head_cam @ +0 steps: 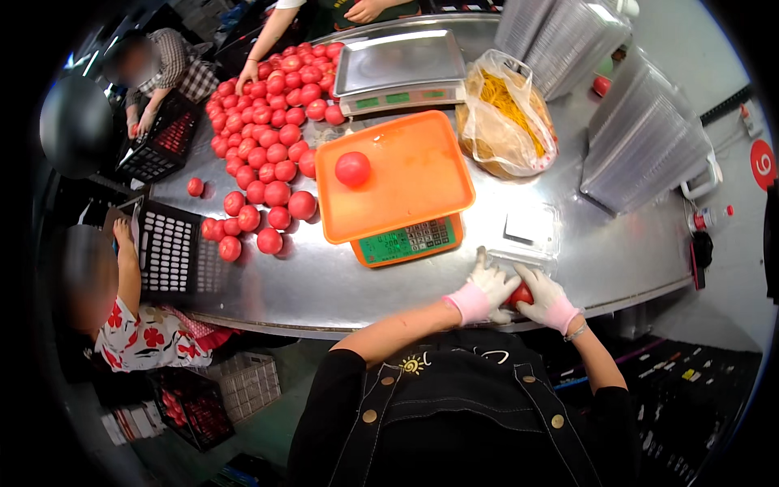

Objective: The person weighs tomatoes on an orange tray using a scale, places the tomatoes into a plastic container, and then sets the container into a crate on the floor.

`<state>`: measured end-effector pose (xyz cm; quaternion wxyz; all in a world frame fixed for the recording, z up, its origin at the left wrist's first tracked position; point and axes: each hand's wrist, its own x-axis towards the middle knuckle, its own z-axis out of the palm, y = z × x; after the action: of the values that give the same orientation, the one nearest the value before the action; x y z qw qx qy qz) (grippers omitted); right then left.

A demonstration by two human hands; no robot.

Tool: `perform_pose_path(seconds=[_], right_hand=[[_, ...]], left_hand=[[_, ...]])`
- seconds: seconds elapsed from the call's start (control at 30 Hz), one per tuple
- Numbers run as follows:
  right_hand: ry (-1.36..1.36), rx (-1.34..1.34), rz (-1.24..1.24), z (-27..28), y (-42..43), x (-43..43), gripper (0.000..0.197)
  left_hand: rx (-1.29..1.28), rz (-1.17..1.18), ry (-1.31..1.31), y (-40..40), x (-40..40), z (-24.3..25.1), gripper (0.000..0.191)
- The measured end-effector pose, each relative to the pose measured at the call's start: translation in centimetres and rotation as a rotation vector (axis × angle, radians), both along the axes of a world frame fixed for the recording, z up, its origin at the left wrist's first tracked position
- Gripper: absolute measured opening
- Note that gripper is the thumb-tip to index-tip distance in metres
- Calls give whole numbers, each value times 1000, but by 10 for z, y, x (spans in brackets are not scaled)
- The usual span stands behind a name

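Note:
Near the table's front edge, a red tomato (521, 296) sits between my two gloved hands. My left hand (485, 290) grips its left side, with the index finger stretched towards a clear plastic clamshell box (551, 255). My right hand (543, 297) closes around the tomato from the right. The box's lid lies open away from me, with a white pad or label (528, 224) on it; my hands hide the nearer part. To the left stands an orange digital scale (408, 240), its display lit. One large tomato (353, 169) rests in the scale's orange tray (414, 182).
A heap of tomatoes (268, 122) covers the table's left side. A second scale (398, 67), a bag of yellow rubber bands (505, 115) and stacked clear boxes (648, 134) stand farther back. Black crates (170, 249) line the left edge, where co-workers stand; another person's hand (248, 74) touches the heap.

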<state>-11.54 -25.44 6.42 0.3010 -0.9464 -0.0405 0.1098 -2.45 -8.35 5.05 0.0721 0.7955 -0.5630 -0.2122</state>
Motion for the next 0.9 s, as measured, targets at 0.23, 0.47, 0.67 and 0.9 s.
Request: perform_pose_path(seconds=[0.23, 0.47, 0.67, 0.9], right_hand=[[434, -248, 347, 56, 7, 79, 62], [-555, 26, 260, 65, 170, 232, 66], [-265, 491, 45, 25, 210, 305, 57], [854, 1927, -31, 39, 155, 249, 67]], left_hand=[[-344, -8, 34, -26, -27, -48, 71], [-213, 6, 141, -20, -24, -12, 35], [-564, 122, 17, -6, -24, -15, 27], [-348, 2, 132, -12, -24, -34, 24]])
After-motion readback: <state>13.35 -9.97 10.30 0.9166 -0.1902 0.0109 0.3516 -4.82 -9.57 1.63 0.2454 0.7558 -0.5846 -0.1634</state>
